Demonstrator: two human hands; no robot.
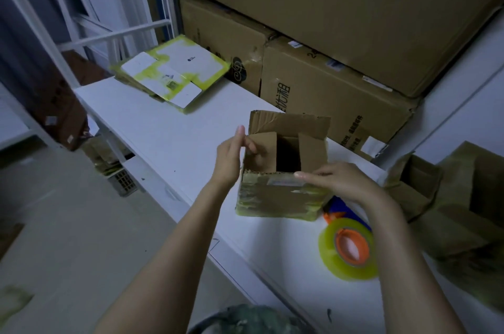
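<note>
Between both hands [228, 160] [342, 181], cardboard box [278, 196]

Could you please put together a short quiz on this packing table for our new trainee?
1. True or false: the top flaps of the small cardboard box are taped shut.
2. Multiple choice: the core of the tape roll on the white table is A) blue, B) orange, C) black.
3. Short answer: which of the hands lies along the box's near edge?

Key:
1. False; the flaps stand open.
2. B.
3. The right hand; the left hand is at the box's left flap.
</note>
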